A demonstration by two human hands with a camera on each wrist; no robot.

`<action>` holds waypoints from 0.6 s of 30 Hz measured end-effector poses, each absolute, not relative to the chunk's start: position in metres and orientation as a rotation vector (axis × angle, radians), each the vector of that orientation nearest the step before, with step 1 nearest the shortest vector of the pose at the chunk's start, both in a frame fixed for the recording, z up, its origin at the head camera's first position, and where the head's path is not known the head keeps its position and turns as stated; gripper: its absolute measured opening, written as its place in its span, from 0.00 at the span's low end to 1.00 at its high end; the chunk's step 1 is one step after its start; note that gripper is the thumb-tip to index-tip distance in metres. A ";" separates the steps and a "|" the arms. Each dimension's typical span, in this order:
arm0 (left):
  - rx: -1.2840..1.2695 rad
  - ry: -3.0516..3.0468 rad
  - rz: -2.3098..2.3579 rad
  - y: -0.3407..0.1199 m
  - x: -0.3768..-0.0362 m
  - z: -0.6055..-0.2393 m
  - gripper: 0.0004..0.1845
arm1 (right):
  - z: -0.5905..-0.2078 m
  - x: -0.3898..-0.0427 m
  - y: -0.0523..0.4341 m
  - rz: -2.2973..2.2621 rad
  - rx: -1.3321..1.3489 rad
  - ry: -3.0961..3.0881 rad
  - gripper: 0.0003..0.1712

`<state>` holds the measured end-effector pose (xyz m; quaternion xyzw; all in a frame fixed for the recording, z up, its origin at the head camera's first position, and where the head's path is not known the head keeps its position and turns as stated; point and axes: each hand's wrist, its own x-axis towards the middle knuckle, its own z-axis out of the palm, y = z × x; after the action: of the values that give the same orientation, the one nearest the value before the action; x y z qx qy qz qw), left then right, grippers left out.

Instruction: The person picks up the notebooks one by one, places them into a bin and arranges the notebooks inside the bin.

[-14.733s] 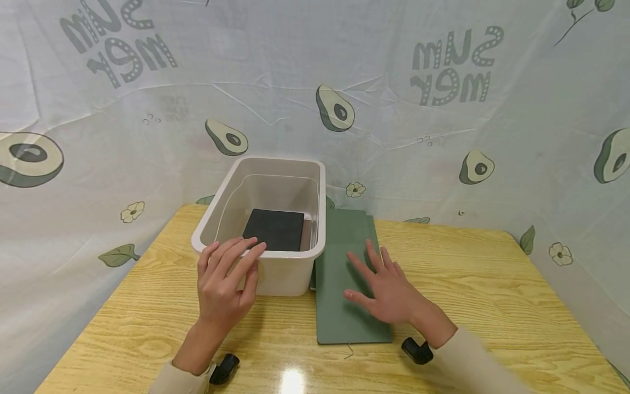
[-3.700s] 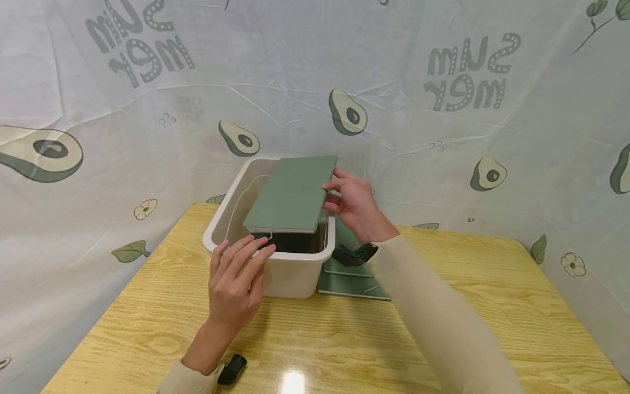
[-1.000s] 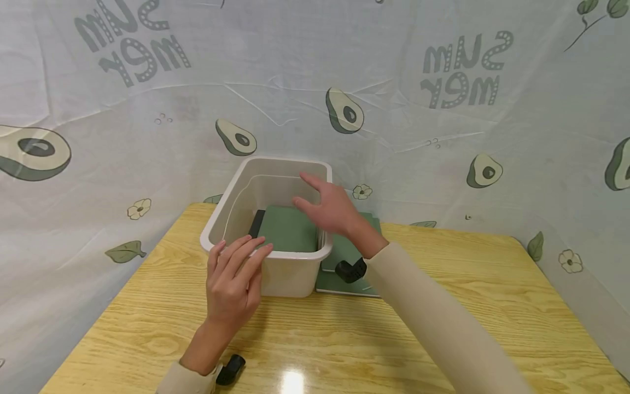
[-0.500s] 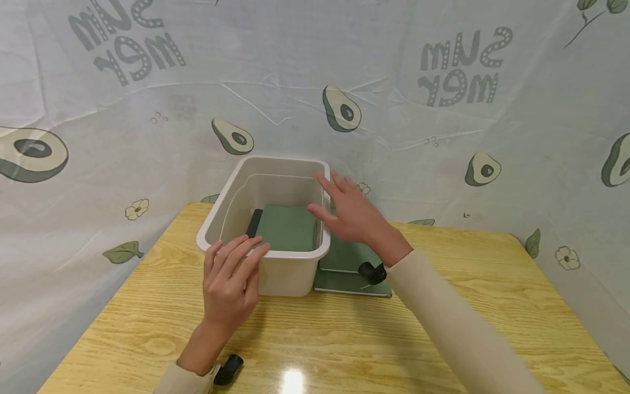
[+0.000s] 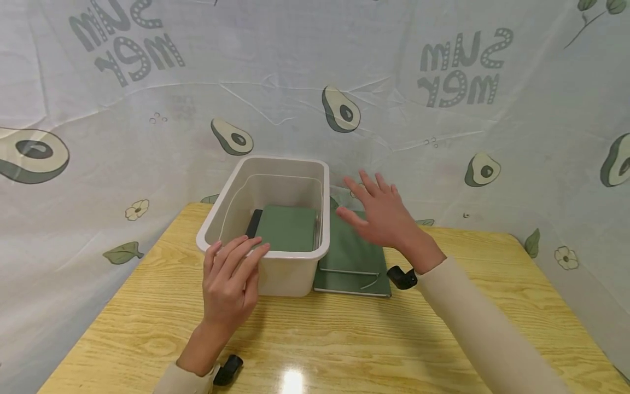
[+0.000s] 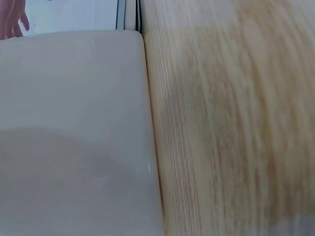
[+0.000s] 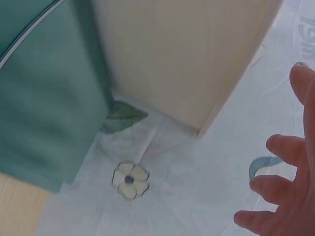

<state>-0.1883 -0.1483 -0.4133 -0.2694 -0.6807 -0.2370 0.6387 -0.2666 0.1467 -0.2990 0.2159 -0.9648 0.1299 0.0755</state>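
My left hand (image 5: 228,290) holds the front rim of a white plastic bin (image 5: 290,273), its fingers bent over the edge and its thumb by the outer wall. Inside the bin lies a green notebook (image 5: 287,227), with a black one (image 5: 254,223) showing along its left side. To the right of the bin, my right hand (image 5: 386,216) is spread in the air above stacked green notebooks (image 5: 351,251) and holds nothing. In the right wrist view, the stacked notebooks (image 7: 54,108) stand beside the bin's side wall (image 7: 172,54).
A wooden table (image 5: 344,339) carries the bin and the stack. Close behind it hangs a pale cloth (image 5: 394,109) printed with avocados and flowers. A ribbon (image 5: 370,282) lies on the cover of the lowest notebook, near its front edge.
A green notebook, earlier gripped by my right hand over the bin, now lies inside on the black one. My right hand has moved right, out of the bin. The left stays on the rim.
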 end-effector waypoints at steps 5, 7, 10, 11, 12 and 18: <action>-0.615 -1.557 -0.544 -0.148 -0.188 -0.413 0.16 | -0.303 -0.265 0.164 0.378 0.592 -2.908 0.45; -0.616 -1.559 -0.544 -0.148 -0.188 -0.413 0.16 | -0.304 -0.265 0.170 0.375 0.572 -2.914 0.45; -0.618 -1.556 -0.544 -0.148 -0.188 -0.413 0.16 | -0.306 -0.264 0.179 0.382 0.552 -2.914 0.45; -0.617 -1.553 -0.543 -0.148 -0.188 -0.413 0.16 | -0.306 -0.264 0.181 0.386 0.547 -2.913 0.45; -0.617 -1.550 -0.544 -0.148 -0.188 -0.413 0.16 | -0.306 -0.264 0.184 0.395 0.545 -2.910 0.45; -0.619 -1.543 -0.544 -0.148 -0.187 -0.412 0.15 | -0.310 -0.262 0.195 0.423 0.521 -2.902 0.45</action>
<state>-0.1873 -0.1484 -0.4121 -0.2714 -0.6769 -0.2388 0.6411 -0.2616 0.1946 -0.3099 0.1744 -0.9710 0.1416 0.0813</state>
